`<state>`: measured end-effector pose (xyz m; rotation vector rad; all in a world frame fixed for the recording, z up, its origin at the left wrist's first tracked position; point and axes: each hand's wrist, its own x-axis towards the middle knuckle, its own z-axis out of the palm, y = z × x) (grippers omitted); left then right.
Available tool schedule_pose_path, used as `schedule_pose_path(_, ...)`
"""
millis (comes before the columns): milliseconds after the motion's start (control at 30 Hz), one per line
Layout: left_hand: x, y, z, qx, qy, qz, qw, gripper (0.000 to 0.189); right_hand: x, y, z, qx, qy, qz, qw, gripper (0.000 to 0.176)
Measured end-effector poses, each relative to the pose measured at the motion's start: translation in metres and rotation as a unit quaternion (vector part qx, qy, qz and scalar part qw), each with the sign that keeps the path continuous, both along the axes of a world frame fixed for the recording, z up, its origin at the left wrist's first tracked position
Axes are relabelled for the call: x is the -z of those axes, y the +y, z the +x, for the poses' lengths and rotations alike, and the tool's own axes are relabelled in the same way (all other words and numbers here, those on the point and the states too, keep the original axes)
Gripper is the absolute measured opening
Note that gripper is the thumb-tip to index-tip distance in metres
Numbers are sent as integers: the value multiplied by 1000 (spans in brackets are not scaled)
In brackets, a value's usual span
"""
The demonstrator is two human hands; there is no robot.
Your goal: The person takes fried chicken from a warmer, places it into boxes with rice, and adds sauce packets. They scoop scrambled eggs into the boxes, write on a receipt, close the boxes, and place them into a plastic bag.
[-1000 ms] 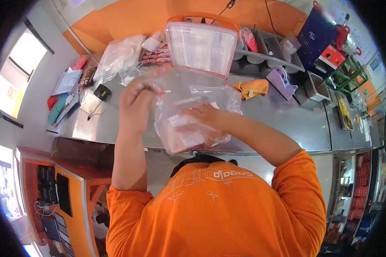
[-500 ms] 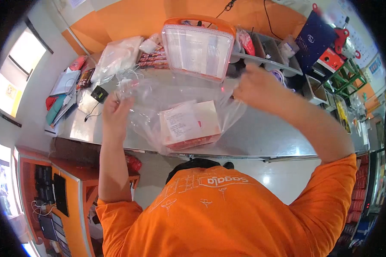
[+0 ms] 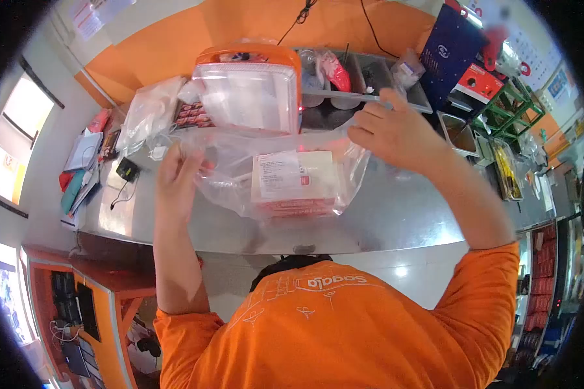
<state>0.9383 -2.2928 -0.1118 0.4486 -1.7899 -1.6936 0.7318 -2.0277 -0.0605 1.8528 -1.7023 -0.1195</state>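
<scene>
A clear plastic bag (image 3: pixel 230 188) spreads between my two hands over the metal counter. Inside it sits a pale box (image 3: pixel 318 172) with red sides, and a printed paper slip (image 3: pixel 278 175) lies on the box's top. My left hand (image 3: pixel 178 170) is closed on the bag's left edge. At the upper right, my right hand (image 3: pixel 392 133) pinches the bag's other edge with bent fingers.
An orange-framed clear case (image 3: pixel 250 91) stands behind the bag. Gray bins (image 3: pixel 370 74) with packets are beside it. Left are stacked plastic bags (image 3: pixel 150 110), papers and a black adapter (image 3: pixel 128 170); right, a green rack (image 3: pixel 509 113) and a metal tray (image 3: pixel 459 133).
The view has shifted, so the background sits further left. The bag's opening looks wider and flatter between my hands, and the box with its slip now appears straighter.
</scene>
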Motion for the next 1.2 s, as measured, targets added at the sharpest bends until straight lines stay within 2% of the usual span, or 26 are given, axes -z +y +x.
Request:
schedule_pose_path(67, 12, -3, 2, -37, -16, 29, 999, 26, 35, 18, -19, -41, -157, -166, 973, 35)
schedule_pose_path(100, 35, -18, 4, -136, 16, 28, 990, 32, 53, 27, -19, 12, -255, -265, 930, 43)
schedule_pose_path(133, 71, -33, 4, -234, 49, 25, 971, 39, 81, 36, -14, 61, -348, -361, 863, 51)
schedule_pose_path(167, 111, -35, 2, -182, 105, 144, 967, 40, 153, 39, -21, 72, -568, -429, 698, 57)
schedule_pose_path(200, 143, -34, -5, -137, 58, 170, 974, 40, 208, 35, -16, 102, -687, -432, 576, 58)
schedule_pose_path(233, 168, -19, -16, -69, -42, 135, 988, 42, 224, 38, -5, 227, -855, -304, 353, 60)
schedule_pose_path(267, 183, -3, -25, 7, -147, 41, 988, 47, 257, 38, -2, 212, -912, -230, 265, 62)
schedule_pose_path(300, 191, 12, -32, 62, -192, -22, 979, 54, 282, 31, -6, 189, -954, -156, 173, 64)
schedule_pose_path(333, 202, 22, -40, 105, -205, -40, 972, 62, 282, 19, -6, 168, -950, -157, 211, 64)
schedule_pose_path(400, 218, 22, -49, 161, -147, 82, 973, 64, 270, 6, -1, 139, -935, -154, 288, 63)
schedule_pose_path(433, 221, 22, -52, 194, -173, 150, 954, 65, 281, 4, 0, 172, -926, -179, 284, 60)
schedule_pose_path(500, 216, 29, -55, 216, -144, 281, 924, 66, 308, -4, 1, 235, -903, -226, 279, 53)
schedule_pose_path(600, 206, 59, -43, 175, -105, 389, 898, 67, 304, 6, 5, 127, -945, -239, 186, 55)
schedule_pose_path(700, 201, 82, -35, 127, -71, 434, 889, 68, 294, 18, 0, 38, -960, -196, 197, 54)
schedule_pose_path(800, 195, 95, -29, 91, -52, 449, 887, 69, 279, 16, 4, 48, -968, -234, 76, 50)
schedule_pose_path(900, 189, 101, -24, 66, -37, 459, 885, 70, 281, 16, -4, 83, -988, -108, 73, 47)
schedule_pose_path(1000, 187, 104, -23, 56, -28, 466, 883, 71, 278, 9, 7, 29, -966, -144, 211, 44)
schedule_pose_path(1100, 186, 107, -19, 49, -19, 473, 879, 72, 269, 3, 18, 40, -979, -167, 112, 40)
schedule_pose_path(1200, 184, 109, -17, 48, -17, 477, 878, 73, 224, 16, 21, 155, -930, -141, 301, 38)
